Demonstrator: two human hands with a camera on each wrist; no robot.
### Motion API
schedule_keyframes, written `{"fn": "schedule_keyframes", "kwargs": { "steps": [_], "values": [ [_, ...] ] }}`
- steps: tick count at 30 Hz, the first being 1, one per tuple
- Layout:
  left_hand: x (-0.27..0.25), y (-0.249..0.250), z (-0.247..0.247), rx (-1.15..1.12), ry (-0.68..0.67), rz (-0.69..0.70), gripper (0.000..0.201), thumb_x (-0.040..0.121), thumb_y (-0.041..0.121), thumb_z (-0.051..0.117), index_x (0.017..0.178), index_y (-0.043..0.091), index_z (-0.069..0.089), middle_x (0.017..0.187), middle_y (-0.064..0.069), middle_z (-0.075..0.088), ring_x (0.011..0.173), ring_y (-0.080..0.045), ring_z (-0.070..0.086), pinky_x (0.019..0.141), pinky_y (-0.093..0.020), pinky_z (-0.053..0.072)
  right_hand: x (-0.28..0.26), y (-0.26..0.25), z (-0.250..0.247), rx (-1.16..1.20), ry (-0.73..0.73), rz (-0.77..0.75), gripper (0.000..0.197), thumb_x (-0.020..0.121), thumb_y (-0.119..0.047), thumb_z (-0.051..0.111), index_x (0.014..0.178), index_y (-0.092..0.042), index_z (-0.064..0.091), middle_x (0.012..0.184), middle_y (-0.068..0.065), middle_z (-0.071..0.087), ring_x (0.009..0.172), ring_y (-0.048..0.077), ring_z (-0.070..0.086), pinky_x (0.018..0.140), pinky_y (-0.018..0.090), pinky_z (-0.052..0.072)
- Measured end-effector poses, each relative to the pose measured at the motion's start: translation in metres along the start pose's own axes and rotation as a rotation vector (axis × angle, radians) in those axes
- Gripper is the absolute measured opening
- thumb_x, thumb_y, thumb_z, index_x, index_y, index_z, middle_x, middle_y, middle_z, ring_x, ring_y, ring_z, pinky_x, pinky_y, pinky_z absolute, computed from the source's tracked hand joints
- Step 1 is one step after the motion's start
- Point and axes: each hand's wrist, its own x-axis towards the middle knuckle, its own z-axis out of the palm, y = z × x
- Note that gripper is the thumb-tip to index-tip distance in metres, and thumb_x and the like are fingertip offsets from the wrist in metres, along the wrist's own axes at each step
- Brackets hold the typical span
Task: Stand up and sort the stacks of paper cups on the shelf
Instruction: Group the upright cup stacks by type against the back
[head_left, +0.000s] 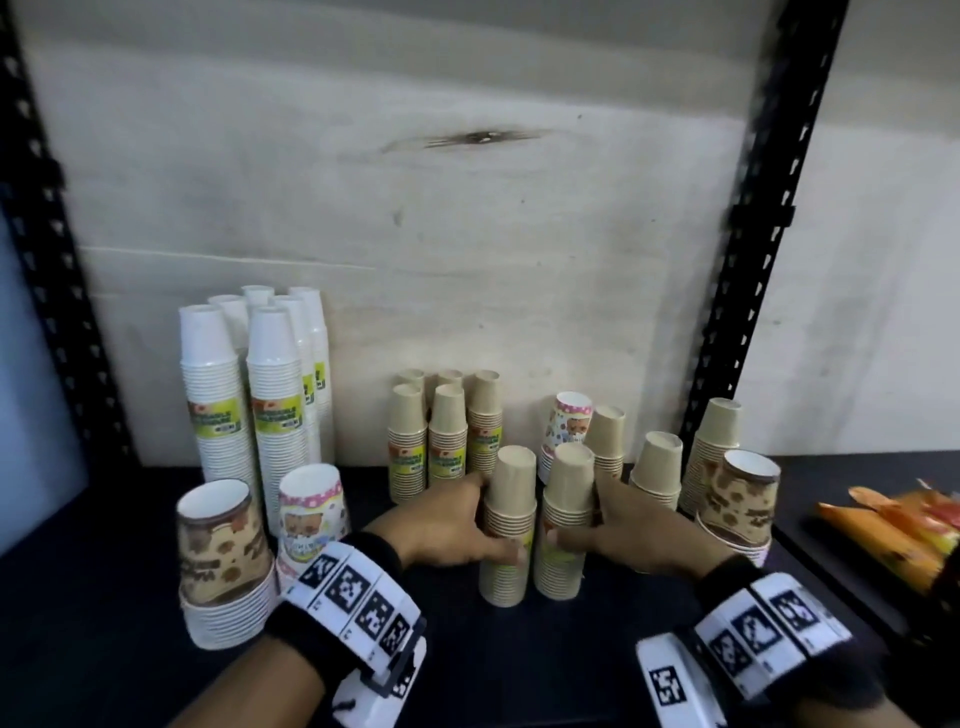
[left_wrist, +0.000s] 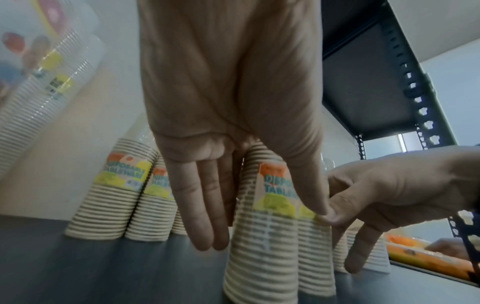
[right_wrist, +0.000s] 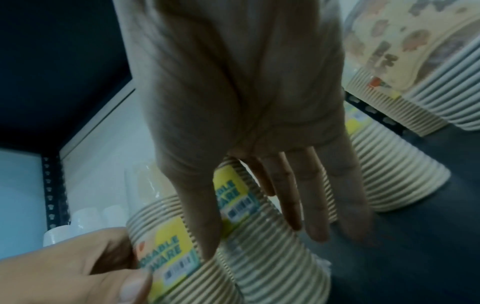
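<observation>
Two stacks of kraft paper cups stand upside down, side by side, mid-shelf. My left hand (head_left: 488, 519) grips the left stack (head_left: 509, 571), thumb across its front label and fingers behind it. My right hand (head_left: 579, 512) grips the right stack (head_left: 563, 566) the same way. In the left wrist view, my left hand's (left_wrist: 265, 226) thumb presses the left stack's (left_wrist: 259, 263) label. The right wrist view shows my right hand (right_wrist: 259, 242) with its thumb between the right stack (right_wrist: 275, 271) and the left stack (right_wrist: 166, 257).
Tall white stacks (head_left: 244, 405) stand back left, and several kraft stacks (head_left: 447, 441) back centre. Brown-patterned stacks sit front left (head_left: 223, 561) and right (head_left: 743, 509), with pink-patterned ones (head_left: 311, 514) nearby. Orange packets (head_left: 898, 530) lie far right, and a black upright (head_left: 748, 260) stands on the right.
</observation>
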Motion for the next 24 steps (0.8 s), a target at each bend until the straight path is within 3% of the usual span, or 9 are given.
{"fn": "schedule_keyframes", "kwargs": {
  "steps": [6,9,12,14,15,21,24],
  "values": [
    [0.006,-0.012,0.025,-0.071,0.01,-0.026,0.083,0.063,0.062,0.076,0.133,0.032,0.043,0.128,0.014,0.058,0.114,-0.006,0.056,0.102,-0.034,0.046,0.012,0.031,0.025,-0.092,-0.113,0.068,0.081,0.055,-0.071,0.068,0.126,-0.035,0.051,0.121,-0.013,0.064,0.11,0.008,0.06,0.102,0.035,0.047],
    [0.008,-0.015,0.027,-0.106,0.03,-0.032,0.078,0.069,0.056,0.076,0.134,0.03,0.042,0.131,0.012,0.058,0.115,-0.006,0.056,0.103,-0.032,0.046,0.015,0.028,0.025,-0.13,-0.123,0.096,0.075,0.061,-0.068,0.07,0.125,-0.033,0.054,0.122,-0.012,0.064,0.11,0.011,0.06,0.1,0.034,0.048],
    [0.008,-0.019,0.019,-0.121,0.077,-0.055,0.086,0.077,0.048,0.075,0.144,0.025,0.026,0.141,0.008,0.049,0.125,-0.01,0.05,0.107,-0.031,0.041,0.027,0.016,0.022,-0.085,-0.152,0.109,0.06,0.074,-0.049,0.076,0.126,-0.03,0.054,0.121,-0.007,0.064,0.105,0.015,0.062,0.087,0.035,0.057],
    [0.008,-0.026,0.011,-0.132,0.127,-0.08,0.095,0.08,0.042,0.074,0.149,0.024,0.01,0.146,0.006,0.042,0.131,-0.013,0.045,0.109,-0.031,0.036,0.04,0.004,0.022,-0.053,-0.182,0.115,0.057,0.077,-0.043,0.076,0.127,-0.029,0.053,0.121,-0.004,0.063,0.101,0.018,0.063,0.072,0.035,0.062],
    [0.009,-0.03,0.007,-0.139,0.148,-0.099,0.098,0.081,0.04,0.074,0.149,0.024,0.005,0.147,0.005,0.04,0.132,-0.015,0.044,0.11,-0.031,0.035,0.049,-0.001,0.022,-0.06,-0.184,0.114,0.059,0.078,-0.043,0.076,0.129,-0.029,0.051,0.123,-0.003,0.061,0.102,0.019,0.063,0.071,0.036,0.062],
    [0.021,-0.055,-0.002,-0.163,0.28,-0.28,0.099,0.087,0.029,0.067,0.151,0.019,-0.008,0.143,-0.008,0.048,0.124,-0.023,0.053,0.102,-0.03,0.039,0.099,-0.019,0.029,-0.065,-0.035,0.077,0.057,0.076,-0.035,0.075,0.127,-0.019,0.055,0.12,0.002,0.065,0.108,0.022,0.061,0.096,0.039,0.051],
    [0.026,-0.06,0.001,-0.175,0.324,-0.34,0.092,0.089,0.027,0.062,0.15,0.015,-0.005,0.144,-0.011,0.047,0.124,-0.026,0.053,0.102,-0.031,0.04,0.117,-0.02,0.037,-0.033,0.014,0.071,0.05,0.078,-0.031,0.076,0.123,-0.018,0.059,0.121,0.001,0.065,0.112,0.022,0.06,0.1,0.035,0.046]
  ]
}}
